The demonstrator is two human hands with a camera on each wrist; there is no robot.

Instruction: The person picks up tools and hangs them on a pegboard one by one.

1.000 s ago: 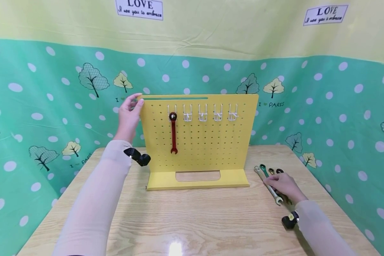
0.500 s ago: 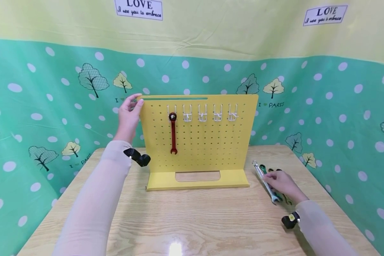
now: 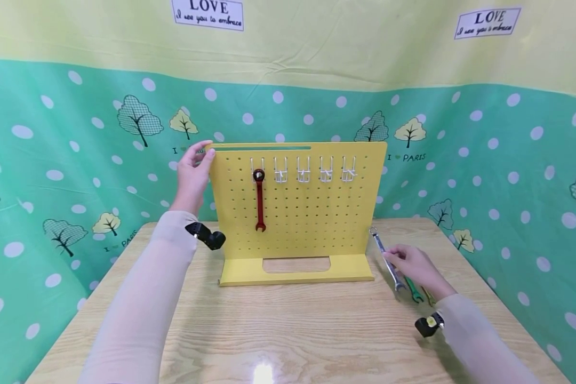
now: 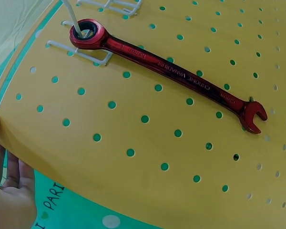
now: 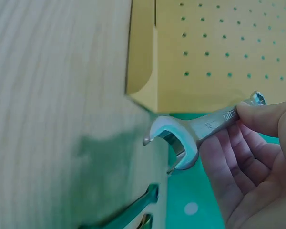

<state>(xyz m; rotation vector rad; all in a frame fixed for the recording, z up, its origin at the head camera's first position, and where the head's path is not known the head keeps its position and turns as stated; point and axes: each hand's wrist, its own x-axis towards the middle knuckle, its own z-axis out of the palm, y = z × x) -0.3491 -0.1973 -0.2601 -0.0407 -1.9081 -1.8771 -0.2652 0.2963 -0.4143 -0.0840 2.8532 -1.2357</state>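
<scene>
My left hand (image 3: 192,176) grips the upper left corner of a yellow pegboard (image 3: 312,224), thumb in front and fingers behind the edge. On its leftmost white hook hangs a red combination wrench (image 4: 171,71), ring end up, open end down. At the right, my right hand (image 3: 415,268) pinches a silver combination wrench (image 5: 212,125) by its shaft between thumb and fingers. That wrench is raised over the table, its ring end pointing toward the board. Under the hand a green wrench (image 3: 414,290) and a gold one (image 3: 429,297) lie on the table, partly hidden by it.
More white wire hooks (image 3: 304,169) line the board's upper part, right of the red wrench. The board stands on a yellow base (image 3: 242,270) on the wooden table (image 3: 288,330). A patterned curtain (image 3: 288,117) surrounds the table's back and sides.
My right hand has lifted the silver wrench off the pile and moved it left and farther back, toward the board. My left hand has stayed at the board's corner.
</scene>
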